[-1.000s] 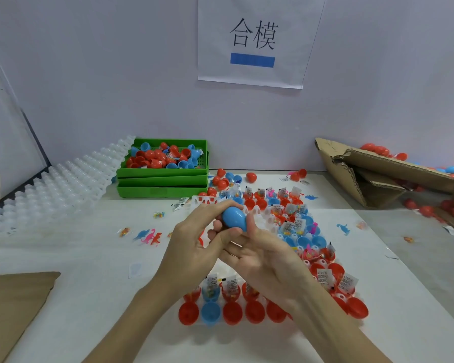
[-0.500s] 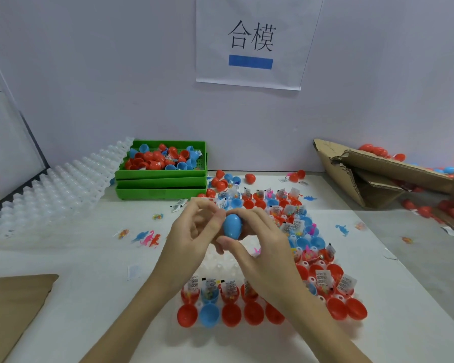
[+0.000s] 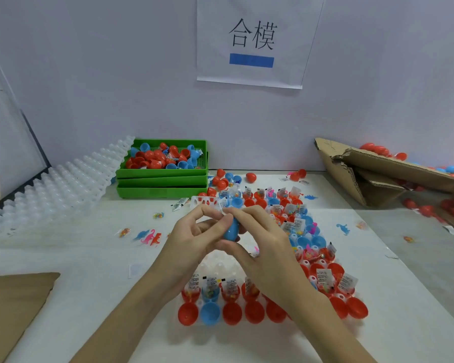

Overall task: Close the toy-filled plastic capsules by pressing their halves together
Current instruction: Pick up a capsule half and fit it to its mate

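Note:
A blue plastic capsule (image 3: 231, 230) is held upright above the table between both hands. My left hand (image 3: 192, 242) pinches its left side with thumb and fingers. My right hand (image 3: 262, 244) curls over its top and right side. A bit of white paper shows at the capsule's top edge. Below the hands lies a white holder tray (image 3: 218, 263) with rows of open red and blue capsule halves (image 3: 210, 313), several holding toys and paper slips (image 3: 231, 286).
Green stacked bins (image 3: 163, 184) with loose red and blue halves stand at the back. White empty trays (image 3: 50, 189) lean at the left. Torn cardboard (image 3: 372, 174) lies at the right, brown cardboard (image 3: 13, 299) at the front left. Small toy dinosaurs (image 3: 148, 237) are scattered on the table.
The blue capsule has turned from lying on its side to upright. My right hand has come up over its top, and both hands have closed in around it.

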Motion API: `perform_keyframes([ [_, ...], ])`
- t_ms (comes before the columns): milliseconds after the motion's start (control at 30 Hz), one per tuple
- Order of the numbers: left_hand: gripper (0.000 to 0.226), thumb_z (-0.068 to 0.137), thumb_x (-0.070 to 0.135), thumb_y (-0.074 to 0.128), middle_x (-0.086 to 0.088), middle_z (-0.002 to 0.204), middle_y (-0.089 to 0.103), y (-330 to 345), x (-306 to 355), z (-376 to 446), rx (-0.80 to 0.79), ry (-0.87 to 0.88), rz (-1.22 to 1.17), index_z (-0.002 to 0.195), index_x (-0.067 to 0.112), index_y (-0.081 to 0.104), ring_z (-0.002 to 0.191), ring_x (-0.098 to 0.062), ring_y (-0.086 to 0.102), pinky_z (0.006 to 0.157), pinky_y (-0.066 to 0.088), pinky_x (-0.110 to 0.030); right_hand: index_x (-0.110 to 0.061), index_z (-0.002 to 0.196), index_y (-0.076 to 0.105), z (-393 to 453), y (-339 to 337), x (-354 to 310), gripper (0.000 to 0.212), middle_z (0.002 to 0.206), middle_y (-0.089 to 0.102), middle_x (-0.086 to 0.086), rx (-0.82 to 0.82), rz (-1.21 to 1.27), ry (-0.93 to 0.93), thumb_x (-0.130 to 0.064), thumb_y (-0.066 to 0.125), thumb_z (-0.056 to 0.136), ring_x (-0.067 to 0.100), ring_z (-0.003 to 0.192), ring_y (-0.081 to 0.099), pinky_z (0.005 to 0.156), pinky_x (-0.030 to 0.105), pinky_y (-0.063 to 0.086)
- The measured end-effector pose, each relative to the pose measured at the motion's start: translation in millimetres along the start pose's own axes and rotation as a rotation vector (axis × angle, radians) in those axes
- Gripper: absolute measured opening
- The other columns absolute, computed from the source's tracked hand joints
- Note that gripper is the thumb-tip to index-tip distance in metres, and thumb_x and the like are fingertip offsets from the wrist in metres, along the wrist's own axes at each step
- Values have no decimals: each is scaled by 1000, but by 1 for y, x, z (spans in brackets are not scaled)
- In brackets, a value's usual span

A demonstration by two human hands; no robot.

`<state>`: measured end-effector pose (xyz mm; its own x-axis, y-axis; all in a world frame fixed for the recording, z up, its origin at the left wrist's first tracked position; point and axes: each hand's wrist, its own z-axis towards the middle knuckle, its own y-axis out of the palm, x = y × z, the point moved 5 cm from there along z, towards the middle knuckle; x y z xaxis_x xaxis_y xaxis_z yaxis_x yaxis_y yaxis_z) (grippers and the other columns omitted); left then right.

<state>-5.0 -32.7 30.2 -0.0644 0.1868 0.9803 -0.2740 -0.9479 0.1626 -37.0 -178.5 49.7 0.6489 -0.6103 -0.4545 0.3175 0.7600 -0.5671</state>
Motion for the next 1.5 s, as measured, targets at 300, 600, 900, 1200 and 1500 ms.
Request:
perform_keyframes([
  [300,29,104,33,58,-17,98,79,-1,3,1,-10,48,74,109,6,68,96,-32,78,91,59,-27,-13,138,62,-2,2,5,46,125,64,-5,24,35,31,-26,69,95,-15,113,48,101,4,38],
  [600,24,100,31,62,-3,91,81,0,1,2,98,128,234,106,10,71,88,-19,79,81,58,-18,-16,144,58,-1,3,10,47,129,57,-3,-120,-6,53,-22,68,98,5,111,54,101,17,48],
  [900,45,96,48,52,-9,80,77,-37,5,8,359,207,174,94,9,74,75,-23,76,70,62,-23,-11,139,59,73,-82,79,43,107,76,-2,363,787,705,-18,67,97,11,99,74,82,20,59],
  [1200,49,95,51,53,-9,76,76,-45,-1,13,378,182,235,84,8,75,71,-26,75,75,61,-39,-4,131,64,99,-102,148,36,117,71,9,100,320,823,-22,67,100,13,96,71,67,14,57],
  [1500,40,108,31,51,-6,73,75,-49,-1,12,420,176,308,83,8,74,68,-21,73,69,59,-32,-22,109,80,82,15,104,16,93,75,-4,-397,-175,396,-17,69,98,5,74,63,65,10,46],
])
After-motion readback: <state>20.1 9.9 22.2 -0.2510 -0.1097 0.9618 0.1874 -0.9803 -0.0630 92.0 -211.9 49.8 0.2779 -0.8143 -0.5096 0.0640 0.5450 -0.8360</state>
